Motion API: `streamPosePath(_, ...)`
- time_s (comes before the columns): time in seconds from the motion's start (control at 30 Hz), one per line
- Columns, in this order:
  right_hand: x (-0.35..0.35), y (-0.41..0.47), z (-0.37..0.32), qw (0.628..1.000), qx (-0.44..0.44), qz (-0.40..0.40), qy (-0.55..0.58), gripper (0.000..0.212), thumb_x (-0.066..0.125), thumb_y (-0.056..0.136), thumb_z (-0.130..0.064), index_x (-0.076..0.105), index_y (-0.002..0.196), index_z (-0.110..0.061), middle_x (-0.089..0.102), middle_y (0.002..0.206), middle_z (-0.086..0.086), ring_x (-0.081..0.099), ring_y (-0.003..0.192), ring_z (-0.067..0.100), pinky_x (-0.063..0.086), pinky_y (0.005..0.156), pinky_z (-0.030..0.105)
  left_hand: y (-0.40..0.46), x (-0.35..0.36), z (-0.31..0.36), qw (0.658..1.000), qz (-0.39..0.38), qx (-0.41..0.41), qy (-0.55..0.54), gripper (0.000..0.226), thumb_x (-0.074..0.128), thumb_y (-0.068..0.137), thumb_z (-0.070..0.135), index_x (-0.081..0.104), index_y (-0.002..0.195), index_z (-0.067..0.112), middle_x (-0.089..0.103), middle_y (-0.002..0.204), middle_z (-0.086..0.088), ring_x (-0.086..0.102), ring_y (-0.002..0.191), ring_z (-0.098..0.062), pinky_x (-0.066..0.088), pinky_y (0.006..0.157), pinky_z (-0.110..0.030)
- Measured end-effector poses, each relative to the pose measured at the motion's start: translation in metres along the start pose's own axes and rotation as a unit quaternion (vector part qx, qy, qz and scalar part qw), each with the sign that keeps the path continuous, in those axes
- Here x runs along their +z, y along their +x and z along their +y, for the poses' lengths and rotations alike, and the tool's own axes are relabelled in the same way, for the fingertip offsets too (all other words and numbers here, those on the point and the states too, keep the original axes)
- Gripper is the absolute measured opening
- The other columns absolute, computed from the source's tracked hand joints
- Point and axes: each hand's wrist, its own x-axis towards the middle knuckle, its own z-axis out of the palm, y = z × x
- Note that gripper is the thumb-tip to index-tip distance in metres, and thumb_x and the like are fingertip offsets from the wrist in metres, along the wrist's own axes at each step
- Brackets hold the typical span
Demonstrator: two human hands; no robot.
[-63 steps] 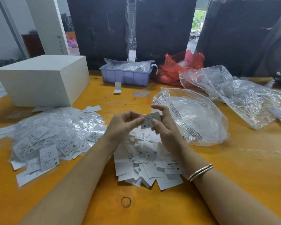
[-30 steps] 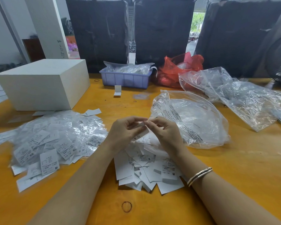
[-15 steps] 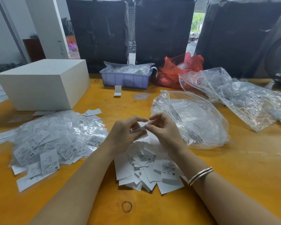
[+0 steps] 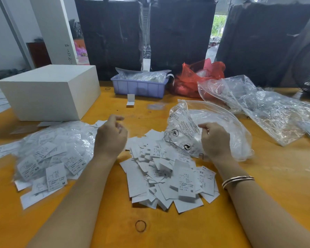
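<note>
A loose heap of white paper size tags point(image 4: 168, 172) lies on the orange table point(image 4: 276, 185) in front of me. To the left is a pile of tags sealed in small clear sleeves point(image 4: 50, 153). My left hand point(image 4: 111, 138) hovers between the two piles with its fingers loosely curled, and nothing shows in it. My right hand point(image 4: 215, 138) is at the crumpled clear printed plastic bag point(image 4: 227, 122) right of the heap. Its curled fingertips are against the film, and no firm grip shows.
A white box point(image 4: 48, 92) stands at the back left, with a purple bin point(image 4: 140, 86) and a red bag point(image 4: 200, 76) behind the piles. More clear bags point(image 4: 268, 111) spread at the right. A rubber band point(image 4: 140, 225) lies near the front edge. Black wrapped bales point(image 4: 177, 33) stand behind the table.
My hands were together pinching one tag over the heap. They have parted: the left went left, the right went to the clear bag. The tag is no longer between them.
</note>
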Motion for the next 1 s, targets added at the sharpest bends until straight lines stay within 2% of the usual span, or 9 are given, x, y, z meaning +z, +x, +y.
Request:
streamPosePath(0.07, 0.005, 0.002, 0.007, 0.987, 0.030, -0.105, -0.118, 0.031, 0.041, 0.094, -0.015, 0.062, 0.118, -0.013, 0.061, 0.118, 0.009, 0.052, 0.110, 0.028, 0.036, 0.092, 0.040, 0.001, -0.003, -0.005, 0.993, -0.003, -0.062, 0.102, 0.035, 0.050, 0.092, 0.013, 0.049, 0.127, 0.017, 0.064, 0.101, -0.009, 0.054, 0.078, -0.021, 0.043, 0.063, -0.030)
streamPosePath(0.13, 0.008, 0.003, 0.007, 0.971, 0.026, -0.146, -0.188, 0.031, 0.039, 0.094, -0.018, 0.061, 0.114, -0.013, 0.060, 0.116, 0.009, 0.051, 0.107, 0.028, 0.036, 0.088, 0.039, 0.001, -0.005, -0.010, 0.973, -0.033, -0.102, 0.203, 0.042, 0.049, 0.091, 0.014, 0.043, 0.132, 0.020, 0.064, 0.106, -0.012, 0.057, 0.091, -0.029, 0.044, 0.075, -0.039)
streamPosePath(0.23, 0.010, 0.004, 0.005, 0.963, 0.007, -0.137, -0.232, 0.024, 0.039, 0.093, -0.017, 0.063, 0.094, -0.013, 0.060, 0.103, 0.006, 0.051, 0.097, 0.026, 0.035, 0.084, 0.038, 0.000, -0.007, -0.015, 0.938, -0.076, -0.105, 0.320, 0.048, 0.055, 0.087, 0.013, 0.042, 0.133, 0.020, 0.059, 0.116, -0.011, 0.050, 0.107, -0.029, 0.036, 0.086, -0.041)
streamPosePath(0.33, 0.010, 0.005, 0.004, 0.967, 0.007, -0.108, -0.230, 0.024, 0.045, 0.093, -0.020, 0.068, 0.097, -0.019, 0.062, 0.101, 0.002, 0.051, 0.099, 0.024, 0.032, 0.085, 0.037, -0.001, -0.004, -0.014, 0.926, -0.064, -0.059, 0.368, 0.048, 0.056, 0.086, 0.013, 0.045, 0.133, 0.023, 0.052, 0.126, -0.008, 0.043, 0.113, -0.027, 0.034, 0.087, -0.039)
streamPosePath(0.47, 0.008, 0.002, 0.003, 0.980, 0.008, -0.057, -0.192, 0.015, 0.053, 0.089, -0.022, 0.068, 0.091, -0.021, 0.064, 0.097, 0.000, 0.052, 0.098, 0.023, 0.030, 0.084, 0.036, -0.006, 0.003, 0.000, 0.979, -0.059, 0.098, 0.172, 0.034, 0.056, 0.088, 0.009, 0.061, 0.120, 0.019, 0.059, 0.121, -0.007, 0.045, 0.114, -0.028, 0.038, 0.089, -0.039)
streamPosePath(0.6, 0.006, 0.001, 0.003, 0.989, 0.009, -0.034, -0.142, 0.011, 0.058, 0.089, -0.022, 0.067, 0.091, -0.017, 0.065, 0.095, 0.002, 0.052, 0.096, 0.023, 0.025, 0.079, 0.033, -0.016, 0.010, 0.016, 0.963, -0.165, 0.211, 0.010, 0.021, 0.063, 0.087, 0.006, 0.069, 0.106, 0.014, 0.066, 0.107, -0.003, 0.051, 0.106, -0.020, 0.038, 0.089, -0.031)
streamPosePath(0.8, 0.005, 0.001, 0.004, 0.999, 0.006, 0.017, -0.050, 0.007, 0.061, 0.086, -0.015, 0.067, 0.089, -0.012, 0.069, 0.087, 0.005, 0.057, 0.089, 0.025, 0.018, 0.074, 0.029, -0.024, 0.020, 0.020, 0.961, -0.200, 0.188, -0.040, 0.016, 0.059, 0.091, 0.012, 0.070, 0.102, 0.016, 0.066, 0.096, 0.004, 0.052, 0.099, -0.016, 0.040, 0.085, -0.029)
streamPosePath(0.9, 0.003, -0.001, 0.003, 0.998, 0.019, 0.054, 0.007, 0.006, 0.065, 0.084, -0.014, 0.065, 0.086, -0.009, 0.068, 0.082, 0.007, 0.059, 0.085, 0.026, 0.018, 0.073, 0.029, -0.023, 0.022, 0.021, 0.965, -0.183, 0.176, -0.065, 0.017, 0.058, 0.091, 0.009, 0.070, 0.101, 0.016, 0.061, 0.088, 0.009, 0.052, 0.093, -0.015, 0.037, 0.079, -0.017)
streamPosePath(1.0, 0.000, -0.003, -0.005, 0.991, -0.033, 0.122, 0.054, 0.004, 0.068, 0.081, -0.010, 0.064, 0.080, -0.009, 0.067, 0.079, 0.004, 0.060, 0.080, 0.024, 0.013, 0.066, 0.027, -0.021, 0.023, 0.023, 0.971, -0.164, 0.147, -0.096, 0.017, 0.057, 0.092, 0.011, 0.070, 0.098, 0.019, 0.061, 0.090, 0.013, 0.052, 0.090, -0.010, 0.033, 0.074, -0.006)
